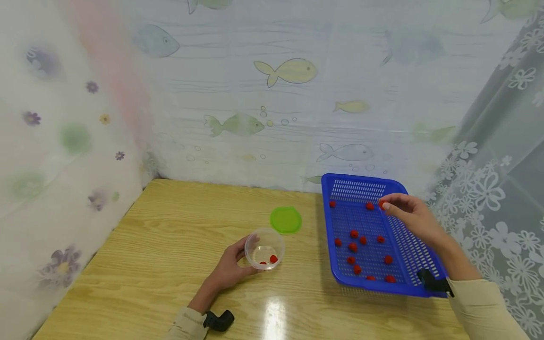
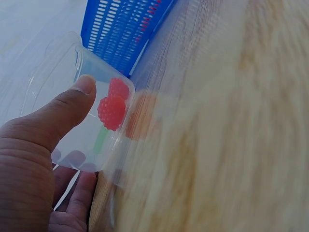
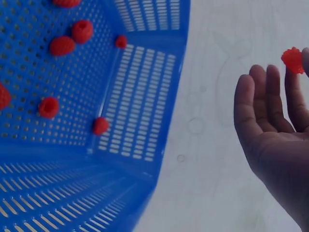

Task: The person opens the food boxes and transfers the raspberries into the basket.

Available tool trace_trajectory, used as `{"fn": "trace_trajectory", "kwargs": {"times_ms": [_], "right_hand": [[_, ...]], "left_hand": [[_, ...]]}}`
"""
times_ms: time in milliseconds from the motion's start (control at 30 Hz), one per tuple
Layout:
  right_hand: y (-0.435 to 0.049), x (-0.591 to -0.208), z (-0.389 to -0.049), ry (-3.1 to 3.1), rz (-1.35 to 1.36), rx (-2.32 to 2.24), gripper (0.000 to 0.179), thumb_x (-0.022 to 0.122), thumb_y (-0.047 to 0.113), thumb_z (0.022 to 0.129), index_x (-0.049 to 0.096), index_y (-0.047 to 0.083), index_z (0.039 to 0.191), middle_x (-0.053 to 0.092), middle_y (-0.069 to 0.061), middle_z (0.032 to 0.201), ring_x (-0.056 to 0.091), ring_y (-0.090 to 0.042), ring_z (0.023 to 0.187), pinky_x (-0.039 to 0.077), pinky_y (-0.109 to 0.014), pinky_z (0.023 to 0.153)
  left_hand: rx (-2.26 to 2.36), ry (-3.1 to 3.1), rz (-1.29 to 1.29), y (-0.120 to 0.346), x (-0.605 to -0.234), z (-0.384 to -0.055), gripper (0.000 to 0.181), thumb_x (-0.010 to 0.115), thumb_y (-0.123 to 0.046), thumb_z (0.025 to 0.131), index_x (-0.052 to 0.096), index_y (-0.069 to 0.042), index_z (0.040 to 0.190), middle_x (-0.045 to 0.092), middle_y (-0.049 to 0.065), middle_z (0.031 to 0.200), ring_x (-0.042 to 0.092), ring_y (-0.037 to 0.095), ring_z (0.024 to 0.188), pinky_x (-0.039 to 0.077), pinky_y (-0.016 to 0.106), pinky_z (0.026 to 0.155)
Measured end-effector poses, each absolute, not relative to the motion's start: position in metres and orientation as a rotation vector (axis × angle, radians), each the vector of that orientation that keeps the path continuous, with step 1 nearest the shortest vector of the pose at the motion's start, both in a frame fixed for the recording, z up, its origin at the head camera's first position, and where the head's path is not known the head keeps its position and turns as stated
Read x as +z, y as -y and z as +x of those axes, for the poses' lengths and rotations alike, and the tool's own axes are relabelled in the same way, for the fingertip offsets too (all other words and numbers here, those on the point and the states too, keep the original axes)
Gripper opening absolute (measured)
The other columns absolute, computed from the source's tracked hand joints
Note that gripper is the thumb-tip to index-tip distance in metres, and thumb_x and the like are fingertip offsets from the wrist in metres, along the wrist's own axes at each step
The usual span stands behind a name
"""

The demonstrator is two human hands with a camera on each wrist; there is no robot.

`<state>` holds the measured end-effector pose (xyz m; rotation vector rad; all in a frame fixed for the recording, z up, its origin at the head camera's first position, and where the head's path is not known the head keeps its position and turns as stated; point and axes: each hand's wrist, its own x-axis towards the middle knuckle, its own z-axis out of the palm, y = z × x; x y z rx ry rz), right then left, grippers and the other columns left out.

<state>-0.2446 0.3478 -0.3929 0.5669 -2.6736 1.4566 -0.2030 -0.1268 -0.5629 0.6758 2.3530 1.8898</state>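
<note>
My left hand (image 1: 231, 267) grips a clear plastic cup (image 1: 278, 243) from its left side, thumb on the near wall and fingers round the far one. Two red raspberries (image 2: 112, 112) lie at the bottom of that cup, which stands on the table. Over the far right part of a blue plastic basket (image 1: 331, 264), my right hand (image 1: 418, 219) pinches one raspberry (image 3: 293, 60) between thumb and index finger. The other fingers are spread away from it in the right wrist view. Several more raspberries (image 1: 353, 246) lie scattered on the basket's perforated floor.
A round green lid (image 1: 286, 220) lies on the wooden table (image 1: 170, 245) just behind the cup. Fish-patterned sheeting (image 1: 238, 156) hangs along the table's back edge, and a flowered lace curtain (image 1: 488, 222) borders the basket on the right.
</note>
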Motion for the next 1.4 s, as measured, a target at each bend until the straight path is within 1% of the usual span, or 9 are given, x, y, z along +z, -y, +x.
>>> {"fn": "trace_trajectory", "kwargs": {"times_ms": [133,333,467,567,833,967,1067,1233,1400], "right_hand": [[-0.356,-0.397,-0.260,2.629,0.576,1.574,0.023,0.052,0.015,0.108,0.064,0.001,0.121,0.067,0.014,0.109,0.066,-0.001,0.099,0.055,-0.015,0.084],[-0.365,-0.405,-0.279,2.659,0.522,1.612,0.037,0.051,0.022,0.108,0.057,-0.008,0.129,0.066,0.009,0.115,0.064,0.002,0.104,0.055,-0.014,0.086],[-0.369,-0.410,-0.290,2.675,0.495,1.665,0.045,0.051,0.024,0.108,0.052,-0.014,0.132,0.064,0.012,0.116,0.064,0.003,0.107,0.054,-0.014,0.087],[-0.371,-0.415,-0.297,2.678,0.479,1.698,0.045,0.051,0.024,0.108,0.051,-0.015,0.132,0.063,0.016,0.114,0.064,0.003,0.107,0.054,-0.014,0.088],[-0.370,-0.426,-0.309,2.684,0.427,1.802,0.046,0.052,0.025,0.108,0.051,-0.014,0.132,0.065,0.011,0.114,0.065,-0.001,0.105,0.055,-0.017,0.090],[-0.368,-0.428,-0.314,2.690,0.426,1.811,0.045,0.052,0.026,0.108,0.053,-0.012,0.132,0.065,0.015,0.112,0.064,0.000,0.104,0.055,-0.018,0.089],[-0.367,-0.430,-0.316,2.697,0.407,1.811,0.045,0.052,0.028,0.108,0.054,-0.010,0.132,0.065,0.014,0.113,0.063,0.001,0.104,0.055,-0.018,0.089],[-0.366,-0.430,-0.318,2.709,0.397,1.810,0.049,0.052,0.027,0.108,0.050,-0.014,0.135,0.064,0.014,0.114,0.062,0.002,0.104,0.055,-0.017,0.089],[-0.366,-0.431,-0.319,2.688,0.417,1.835,0.045,0.051,0.022,0.108,0.050,-0.015,0.134,0.064,0.019,0.109,0.063,0.001,0.103,0.055,-0.016,0.087]], "left_hand": [[1.897,-2.347,0.705,0.127,-0.564,-0.203,0.085,0.087,-0.009,0.081,0.043,-0.004,0.154,0.048,0.018,0.153,0.052,0.036,0.136,0.048,0.022,0.104],[1.894,-2.351,0.718,0.127,-0.566,-0.204,0.087,0.087,-0.008,0.081,0.040,-0.004,0.155,0.049,0.018,0.152,0.051,0.037,0.137,0.048,0.021,0.105],[1.893,-2.350,0.694,0.127,-0.566,-0.204,0.089,0.087,-0.009,0.081,0.040,-0.006,0.156,0.049,0.017,0.153,0.050,0.036,0.138,0.047,0.022,0.105],[1.888,-2.345,0.675,0.127,-0.565,-0.203,0.089,0.087,-0.009,0.081,0.040,-0.008,0.156,0.048,0.016,0.153,0.050,0.035,0.138,0.047,0.022,0.105],[1.877,-2.351,0.653,0.126,-0.564,-0.203,0.086,0.088,-0.009,0.080,0.044,-0.010,0.154,0.048,0.014,0.154,0.053,0.032,0.136,0.047,0.021,0.105],[1.871,-2.350,0.645,0.126,-0.563,-0.203,0.085,0.087,-0.010,0.081,0.044,-0.011,0.154,0.048,0.013,0.154,0.053,0.031,0.137,0.047,0.021,0.105],[1.872,-2.346,0.646,0.126,-0.563,-0.202,0.086,0.087,-0.011,0.081,0.043,-0.012,0.154,0.048,0.013,0.154,0.053,0.032,0.137,0.047,0.021,0.105],[1.876,-2.344,0.660,0.127,-0.562,-0.201,0.086,0.087,-0.012,0.081,0.042,-0.011,0.155,0.048,0.014,0.154,0.052,0.033,0.137,0.047,0.021,0.105],[1.880,-2.342,0.664,0.127,-0.563,-0.202,0.086,0.087,-0.012,0.082,0.042,-0.009,0.155,0.049,0.014,0.153,0.052,0.032,0.137,0.047,0.019,0.104]]}}
